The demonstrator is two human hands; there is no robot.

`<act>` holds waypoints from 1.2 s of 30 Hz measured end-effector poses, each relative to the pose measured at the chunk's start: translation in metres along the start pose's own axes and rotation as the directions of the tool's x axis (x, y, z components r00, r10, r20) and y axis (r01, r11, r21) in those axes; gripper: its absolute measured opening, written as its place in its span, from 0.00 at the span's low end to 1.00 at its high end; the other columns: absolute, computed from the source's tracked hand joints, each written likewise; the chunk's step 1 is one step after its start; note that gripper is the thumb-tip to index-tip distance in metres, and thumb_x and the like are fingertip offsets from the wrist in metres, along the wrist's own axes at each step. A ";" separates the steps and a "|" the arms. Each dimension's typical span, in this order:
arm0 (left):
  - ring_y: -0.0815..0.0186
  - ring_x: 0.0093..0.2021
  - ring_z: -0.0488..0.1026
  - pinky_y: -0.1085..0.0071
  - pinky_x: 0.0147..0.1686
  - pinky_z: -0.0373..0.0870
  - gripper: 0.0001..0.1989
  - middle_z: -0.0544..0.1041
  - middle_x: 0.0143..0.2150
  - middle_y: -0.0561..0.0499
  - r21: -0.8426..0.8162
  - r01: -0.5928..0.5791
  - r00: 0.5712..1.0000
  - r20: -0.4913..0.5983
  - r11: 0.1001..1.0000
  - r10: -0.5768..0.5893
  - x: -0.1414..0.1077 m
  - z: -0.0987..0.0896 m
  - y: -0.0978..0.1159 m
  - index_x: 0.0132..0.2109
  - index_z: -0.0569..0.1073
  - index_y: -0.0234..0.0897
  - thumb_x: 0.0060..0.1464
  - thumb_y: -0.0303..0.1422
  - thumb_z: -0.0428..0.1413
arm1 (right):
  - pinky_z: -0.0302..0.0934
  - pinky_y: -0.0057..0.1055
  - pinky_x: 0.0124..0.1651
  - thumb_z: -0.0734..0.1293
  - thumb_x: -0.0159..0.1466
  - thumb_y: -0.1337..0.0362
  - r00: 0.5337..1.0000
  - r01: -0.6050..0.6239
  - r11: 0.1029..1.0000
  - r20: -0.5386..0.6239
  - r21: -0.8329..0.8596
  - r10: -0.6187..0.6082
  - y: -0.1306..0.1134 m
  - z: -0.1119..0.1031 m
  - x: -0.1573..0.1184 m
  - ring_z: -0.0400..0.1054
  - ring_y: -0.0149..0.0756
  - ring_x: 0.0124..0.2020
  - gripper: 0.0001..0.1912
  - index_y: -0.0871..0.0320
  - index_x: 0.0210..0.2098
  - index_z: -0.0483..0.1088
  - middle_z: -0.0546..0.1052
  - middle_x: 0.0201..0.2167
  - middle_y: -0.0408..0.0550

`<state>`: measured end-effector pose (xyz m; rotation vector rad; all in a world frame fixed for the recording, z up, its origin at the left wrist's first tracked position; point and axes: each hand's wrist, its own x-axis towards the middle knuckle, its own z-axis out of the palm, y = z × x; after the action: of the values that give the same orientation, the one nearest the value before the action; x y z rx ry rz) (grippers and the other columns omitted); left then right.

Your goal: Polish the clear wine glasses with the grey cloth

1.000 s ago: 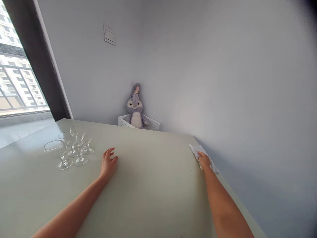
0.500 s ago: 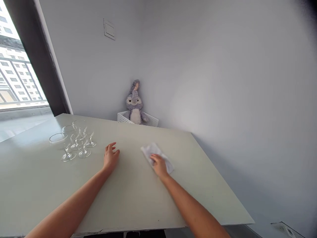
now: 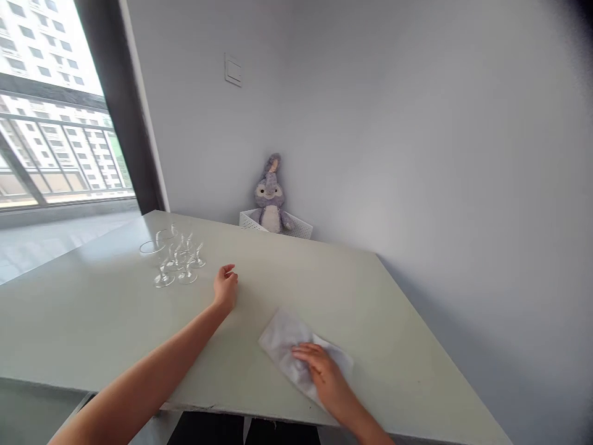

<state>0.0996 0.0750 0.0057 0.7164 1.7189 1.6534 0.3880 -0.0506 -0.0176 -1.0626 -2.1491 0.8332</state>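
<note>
A white cloth [image 3: 283,339] lies spread on the pale table [image 3: 231,371], close to its front edge. My right hand [image 3: 319,368] presses down on the cloth, its fingers resting over the middle. My left hand [image 3: 226,287] rests on the table farther back, holding nothing, with its fingers loosely curled and apart. Left of that hand stands a cluster of several clear stemmed glasses [image 3: 188,272], upright and near each other.
Behind the table's back edge, a grey plush toy [image 3: 270,201] sits in a white perforated basket [image 3: 301,229]. Walls border the table at the back and right. A window with a railing is at the far left.
My right hand and the cloth have moved toward the front edge, and more of the cloth is spread out. The camera view has turned left. My left hand stays empty near the glasses.
</note>
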 end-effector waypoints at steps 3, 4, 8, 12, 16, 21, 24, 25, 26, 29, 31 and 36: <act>0.70 0.34 0.67 0.72 0.32 0.67 0.14 0.67 0.38 0.49 -0.197 0.115 0.987 -0.085 0.974 -0.134 -0.003 -0.002 0.004 0.39 0.66 0.39 0.41 0.24 0.51 | 0.56 0.44 0.53 0.54 0.60 0.68 0.986 -0.116 0.974 -0.141 -0.196 0.089 0.032 -0.037 -0.009 0.64 0.40 0.49 0.18 0.54 0.42 0.72 0.73 0.46 0.49; 0.71 0.33 0.67 0.72 0.31 0.67 0.15 0.67 0.38 0.50 -0.258 0.134 0.979 -0.118 0.957 -0.169 -0.005 -0.004 0.005 0.39 0.65 0.39 0.40 0.23 0.51 | 0.57 0.43 0.53 0.54 0.60 0.67 0.978 -0.154 0.949 -0.179 -0.274 0.107 0.041 -0.047 -0.011 0.64 0.40 0.49 0.18 0.54 0.42 0.72 0.73 0.46 0.49; 0.75 0.33 0.65 0.77 0.31 0.66 0.21 0.65 0.38 0.54 -0.449 0.131 0.933 -0.245 0.884 -0.263 -0.007 -0.025 0.014 0.42 0.61 0.44 0.39 0.21 0.52 | 0.61 0.39 0.48 0.54 0.60 0.64 0.951 -0.276 0.815 -0.269 -0.509 0.154 0.064 -0.072 -0.013 0.62 0.42 0.49 0.19 0.55 0.47 0.69 0.71 0.47 0.48; 0.77 0.30 0.66 0.81 0.28 0.65 0.22 0.65 0.36 0.55 -0.592 0.131 0.897 -0.271 0.796 -0.349 0.005 -0.051 0.025 0.43 0.59 0.45 0.42 0.19 0.52 | 0.64 0.36 0.37 0.52 0.63 0.57 0.943 -0.312 0.706 -0.299 -0.636 0.146 0.067 -0.069 -0.008 0.62 0.44 0.46 0.21 0.55 0.48 0.67 0.71 0.46 0.49; 0.75 0.26 0.68 0.78 0.25 0.67 0.20 0.69 0.36 0.50 -0.720 0.230 0.894 -0.110 0.655 -0.435 0.025 -0.068 0.035 0.47 0.55 0.43 0.49 0.21 0.49 | 0.63 0.36 0.34 0.52 0.63 0.53 0.953 -0.274 0.652 -0.291 -0.707 0.086 0.062 -0.060 0.000 0.63 0.44 0.42 0.23 0.57 0.49 0.66 0.70 0.42 0.52; 0.68 0.32 0.73 0.74 0.24 0.70 0.11 0.71 0.41 0.42 -0.814 0.290 0.900 0.054 0.503 -0.432 0.044 -0.072 0.041 0.50 0.53 0.43 0.60 0.36 0.39 | 0.62 0.34 0.30 0.53 0.63 0.52 0.957 -0.268 0.607 -0.282 -0.748 0.075 0.061 -0.059 0.003 0.63 0.43 0.39 0.22 0.55 0.49 0.65 0.69 0.40 0.53; 0.66 0.34 0.74 0.73 0.24 0.71 0.13 0.71 0.42 0.41 -0.845 0.296 0.908 0.105 0.445 -0.405 0.052 -0.072 0.044 0.47 0.56 0.43 0.60 0.41 0.35 | 0.61 0.33 0.30 0.54 0.63 0.54 0.957 -0.270 0.603 -0.280 -0.750 0.080 0.061 -0.058 0.004 0.64 0.42 0.38 0.20 0.55 0.48 0.66 0.69 0.38 0.52; 0.66 0.34 0.74 0.73 0.24 0.71 0.14 0.71 0.42 0.41 -0.853 0.297 0.909 0.115 0.430 -0.400 0.054 -0.073 0.045 0.45 0.57 0.42 0.60 0.42 0.34 | 0.60 0.32 0.30 0.54 0.63 0.56 0.956 -0.270 0.614 -0.281 -0.742 0.082 0.061 -0.058 0.004 0.64 0.41 0.38 0.19 0.55 0.48 0.67 0.69 0.38 0.52; 0.66 0.34 0.74 0.73 0.24 0.71 0.14 0.71 0.42 0.41 -0.858 0.300 0.909 0.124 0.417 -0.398 0.056 -0.073 0.047 0.44 0.58 0.41 0.60 0.42 0.34 | 0.60 0.31 0.29 0.53 0.63 0.57 0.955 -0.273 0.630 -0.282 -0.727 0.088 0.061 -0.057 0.003 0.65 0.41 0.38 0.19 0.55 0.47 0.67 0.69 0.37 0.51; 0.67 0.34 0.74 0.73 0.25 0.72 0.14 0.70 0.41 0.41 -0.859 0.319 0.906 0.153 0.399 -0.394 0.054 -0.070 0.049 0.40 0.59 0.38 0.61 0.40 0.33 | 0.58 0.30 0.26 0.51 0.63 0.59 0.944 -0.307 0.710 -0.300 -0.634 0.140 0.062 -0.056 0.002 0.67 0.39 0.37 0.19 0.53 0.44 0.69 0.70 0.35 0.49; 0.65 0.35 0.74 0.71 0.26 0.73 0.14 0.70 0.41 0.41 -0.850 0.342 0.905 0.183 0.400 -0.385 0.047 -0.063 0.048 0.38 0.60 0.37 0.60 0.39 0.35 | 0.59 0.31 0.28 0.53 0.62 0.58 0.918 -0.355 0.788 -0.345 -0.503 0.194 0.063 -0.058 0.003 0.67 0.40 0.37 0.18 0.54 0.41 0.70 0.71 0.37 0.48; 0.59 0.37 0.75 0.68 0.27 0.73 0.12 0.72 0.37 0.38 -0.676 0.533 0.846 0.413 0.508 -0.339 0.005 -0.016 0.042 0.35 0.62 0.34 0.58 0.38 0.42 | 0.61 0.34 0.37 0.60 0.56 0.50 0.733 -0.409 0.878 -0.484 0.246 0.477 0.055 -0.069 0.024 0.68 0.42 0.36 0.20 0.58 0.37 0.71 0.75 0.34 0.49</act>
<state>0.0823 0.0709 0.0475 0.0101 0.7506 1.6247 0.4513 0.0147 -0.0102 -1.5649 -1.3703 0.7448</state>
